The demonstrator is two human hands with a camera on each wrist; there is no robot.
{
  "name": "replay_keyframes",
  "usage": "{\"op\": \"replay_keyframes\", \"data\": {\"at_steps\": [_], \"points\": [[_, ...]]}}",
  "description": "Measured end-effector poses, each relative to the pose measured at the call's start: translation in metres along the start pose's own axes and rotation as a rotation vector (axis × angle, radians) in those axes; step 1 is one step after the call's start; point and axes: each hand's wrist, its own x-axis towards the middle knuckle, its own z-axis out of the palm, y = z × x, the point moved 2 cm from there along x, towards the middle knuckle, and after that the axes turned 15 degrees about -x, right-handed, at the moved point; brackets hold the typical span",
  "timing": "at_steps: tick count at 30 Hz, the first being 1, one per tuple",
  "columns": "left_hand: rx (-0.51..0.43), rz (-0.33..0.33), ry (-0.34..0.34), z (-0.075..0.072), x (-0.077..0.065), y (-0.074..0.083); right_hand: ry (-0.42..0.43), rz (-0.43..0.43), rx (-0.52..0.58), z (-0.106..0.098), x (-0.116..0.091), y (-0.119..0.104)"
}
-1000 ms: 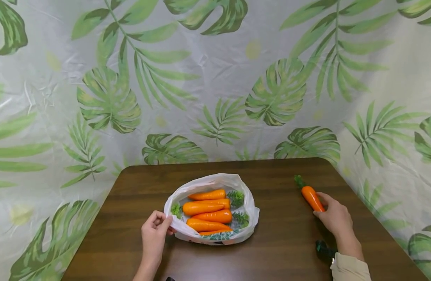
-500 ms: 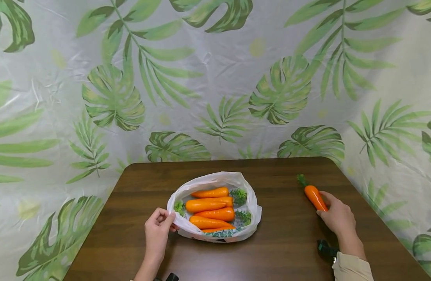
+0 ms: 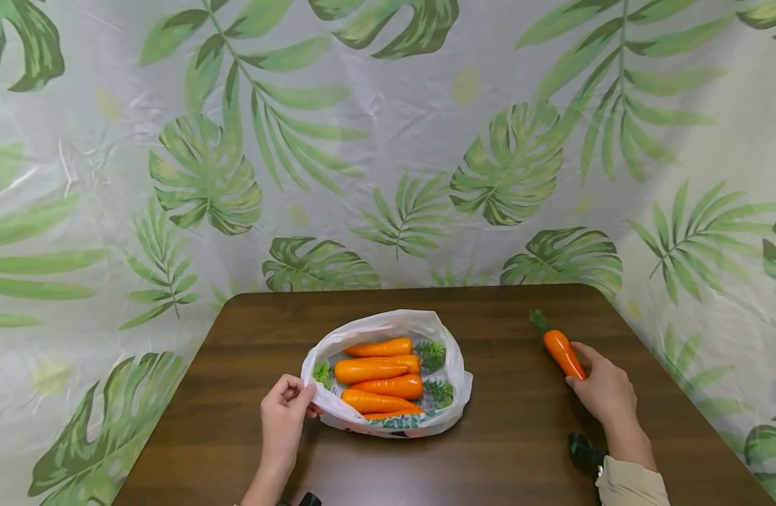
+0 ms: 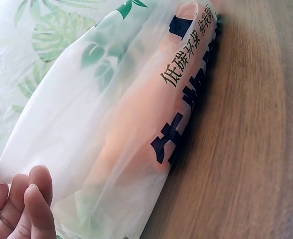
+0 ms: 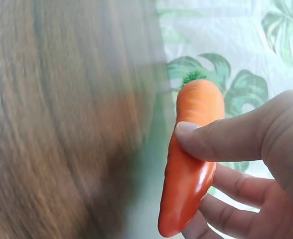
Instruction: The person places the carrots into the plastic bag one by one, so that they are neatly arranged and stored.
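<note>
My left hand (image 3: 283,424) pinches the left rim of a white plastic bag (image 3: 454,400) between thumb and fingers. The bag's mouth gapes, showing several orange carrots (image 3: 377,402) with green tops lying crosswise inside. In the left wrist view, dark printed characters run along the bag's side (image 4: 131,129), and orange shows through the thin plastic. Over at the right, my right hand (image 3: 606,393) holds one more carrot (image 3: 560,350), its leafy end pointing away from me. The right wrist view has the thumb on top of this carrot (image 5: 199,107) and the fingers beneath.
Everything is on a dark wooden table (image 3: 489,464) with rounded far corners. Behind it hangs a pale curtain (image 3: 388,140) with a green leaf print. A dark device is strapped at my right wrist (image 3: 584,450), beside a beige sleeve (image 3: 631,481).
The head view has shifted slightly. My right hand and its carrot have moved a little to the left in the last half second. My left hand keeps its grip on the bag's rim.
</note>
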Motion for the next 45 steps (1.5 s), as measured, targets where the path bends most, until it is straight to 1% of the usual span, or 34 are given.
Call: {"op": "replay_keyframes", "data": {"at_steps": [5,13,19,26,34,45], "points": [[-0.005,0.005,-0.005,0.001,-0.001,-0.001,0.016,-0.014,0.012,0.000,-0.001,-0.006],[0.014,0.022,-0.013,0.000,0.001,-0.001,0.024,-0.029,0.032,0.000,0.001,-0.016],[0.011,0.005,-0.002,0.001,0.001,-0.001,0.049,-0.050,0.036,-0.004,0.005,-0.021],[0.010,-0.004,-0.001,0.002,0.002,-0.001,0.054,-0.096,0.104,-0.009,0.003,-0.034],[-0.001,-0.024,0.004,0.000,-0.001,0.000,0.064,-0.128,0.164,-0.006,-0.001,-0.044],[-0.015,-0.013,0.000,0.000,0.001,-0.001,0.082,-0.165,0.168,-0.013,0.006,-0.064]]}}
